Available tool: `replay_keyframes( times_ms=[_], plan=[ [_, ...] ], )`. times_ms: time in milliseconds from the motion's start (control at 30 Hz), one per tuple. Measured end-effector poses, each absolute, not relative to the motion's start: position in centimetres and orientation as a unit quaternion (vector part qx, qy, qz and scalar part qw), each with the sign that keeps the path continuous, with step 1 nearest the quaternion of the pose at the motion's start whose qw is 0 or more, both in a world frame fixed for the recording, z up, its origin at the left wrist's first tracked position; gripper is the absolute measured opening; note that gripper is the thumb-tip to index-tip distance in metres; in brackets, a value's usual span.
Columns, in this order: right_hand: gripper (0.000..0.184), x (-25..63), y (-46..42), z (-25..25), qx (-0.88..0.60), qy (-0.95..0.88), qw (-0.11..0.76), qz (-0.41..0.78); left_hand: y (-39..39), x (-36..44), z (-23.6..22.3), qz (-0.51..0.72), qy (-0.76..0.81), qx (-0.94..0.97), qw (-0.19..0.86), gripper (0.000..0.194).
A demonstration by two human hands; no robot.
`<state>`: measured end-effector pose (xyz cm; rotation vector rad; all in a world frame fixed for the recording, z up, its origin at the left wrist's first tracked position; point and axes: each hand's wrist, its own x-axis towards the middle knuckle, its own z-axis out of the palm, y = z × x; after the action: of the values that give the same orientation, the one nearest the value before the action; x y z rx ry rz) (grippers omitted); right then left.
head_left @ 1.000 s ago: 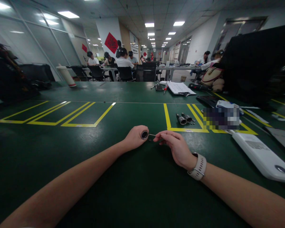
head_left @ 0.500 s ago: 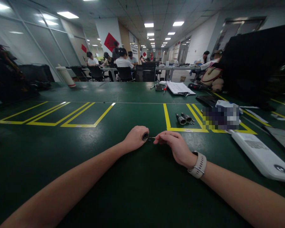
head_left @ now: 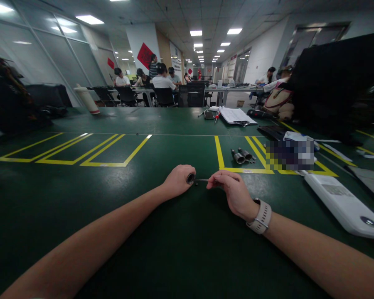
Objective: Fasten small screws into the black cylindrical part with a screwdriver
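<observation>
My left hand (head_left: 177, 181) rests on the green table (head_left: 149, 232) and is closed round a small dark metal cylinder (head_left: 190, 178), whose round open end faces right. My right hand (head_left: 230, 191), with a pale watch on its wrist, pinches a thin metal tool (head_left: 202, 180) whose tip points into the cylinder's end. A tiny dark part (head_left: 196, 184) lies on the table just below the tool.
Two more metal cylinders (head_left: 241, 155) and small loose parts lie inside a yellow-taped box to the right. A white flat device (head_left: 343, 203) lies at the right. Papers on a clipboard (head_left: 237, 116) and a white bottle (head_left: 86, 99) sit farther back. Several people sit at distant tables.
My right hand has drawn slightly to the right, so more of the thin tool shows between it and the cylinder. My left hand has stayed put.
</observation>
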<state>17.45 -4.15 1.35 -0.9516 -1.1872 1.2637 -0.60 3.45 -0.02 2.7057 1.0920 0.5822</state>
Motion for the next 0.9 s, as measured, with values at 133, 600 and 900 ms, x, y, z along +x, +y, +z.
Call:
replay_keyframes(
  times_ms=[133, 600, 900],
  plan=[
    [0.019, 17.35, -4.17, 1.34, -0.406, -0.503, 0.550, 0.529, 3.43, -0.58, 0.00, 0.196, 0.376, 0.901, 0.090, 0.005],
    [0.019, 17.22, -4.47, 1.14, -0.400, -0.559, 0.522, 0.505, 3.61, -0.61, -0.27, 0.211, 0.383, 0.894, 0.096, 0.004],
    [0.022, 16.95, -4.79, 1.10, -0.386, -0.620, 0.445, 0.518, 3.65, -0.61, -0.30, 0.233, 0.385, 0.888, 0.092, 0.015]
  ],
)
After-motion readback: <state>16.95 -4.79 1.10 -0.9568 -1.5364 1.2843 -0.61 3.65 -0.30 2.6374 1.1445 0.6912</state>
